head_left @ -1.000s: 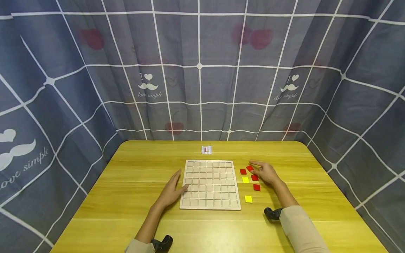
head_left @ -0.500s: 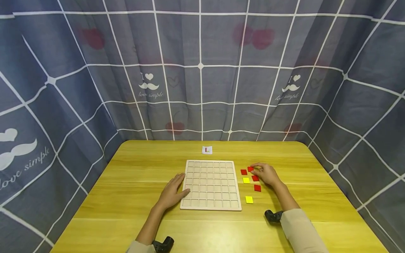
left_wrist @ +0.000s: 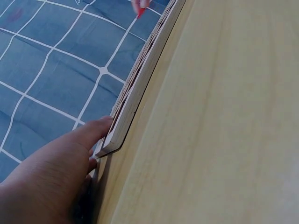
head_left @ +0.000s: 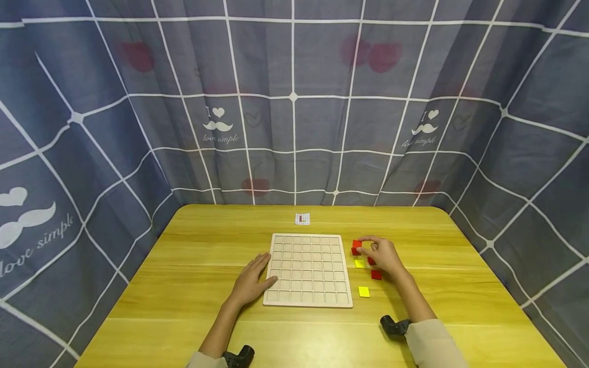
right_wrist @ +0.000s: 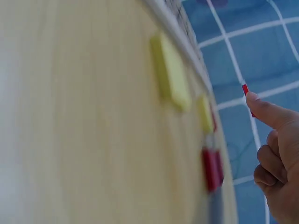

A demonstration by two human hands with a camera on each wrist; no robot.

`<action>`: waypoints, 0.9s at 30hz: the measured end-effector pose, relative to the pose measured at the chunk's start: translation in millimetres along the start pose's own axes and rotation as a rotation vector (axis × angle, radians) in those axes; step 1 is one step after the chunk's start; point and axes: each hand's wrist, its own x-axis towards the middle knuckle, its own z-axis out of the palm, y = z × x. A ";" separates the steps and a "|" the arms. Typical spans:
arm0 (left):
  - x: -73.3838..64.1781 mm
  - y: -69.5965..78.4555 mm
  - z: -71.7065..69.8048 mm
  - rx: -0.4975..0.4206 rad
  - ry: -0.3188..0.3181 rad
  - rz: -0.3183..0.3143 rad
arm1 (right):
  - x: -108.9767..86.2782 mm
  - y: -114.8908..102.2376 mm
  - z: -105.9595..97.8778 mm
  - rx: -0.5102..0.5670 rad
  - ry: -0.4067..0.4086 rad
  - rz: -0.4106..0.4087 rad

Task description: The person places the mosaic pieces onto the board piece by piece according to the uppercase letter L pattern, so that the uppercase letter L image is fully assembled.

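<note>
Fingers (head_left: 371,238) pinching a red tile (head_left: 357,244) beside a gridded board

Between the thumb and index finger of the right hand (head_left: 385,256), the red tile is being held up off the table (head_left: 303,335), near the board's upper right corner; in the right wrist view the other fingers are being held curled. In the head view a second red tile (head_left: 356,252) is being partly covered by it. The rim of the wooden board (head_left: 307,271) is being touched by the left hand (head_left: 250,281), its thumb spread from nearly straight fingers. To the board's right, two yellow tiles (head_left: 364,292) and two more red tiles (head_left: 376,275) are being borne by the table. Beyond the board a small printed card (head_left: 302,219) is being displayed. The table is being enclosed by a checked curtain (head_left: 317,122).
</note>
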 end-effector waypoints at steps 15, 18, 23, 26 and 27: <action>-3.0 -0.9 0.4 0.000 0.023 -0.024 | 37.7 -75.5 67.6 0.028 0.005 -0.188; -2.9 -1.5 -0.4 -0.003 0.021 -0.024 | 44.5 -78.8 86.9 0.037 -0.012 -0.186; -2.4 -1.8 -0.1 -0.001 0.026 -0.025 | 51.1 -80.1 109.9 0.037 -0.032 -0.177; -1.9 -1.6 0.6 0.007 0.030 -0.020 | 53.2 -77.7 118.9 0.038 -0.053 -0.157; -1.6 -1.6 0.9 0.008 0.030 -0.018 | 53.7 -76.2 121.5 0.032 -0.064 -0.146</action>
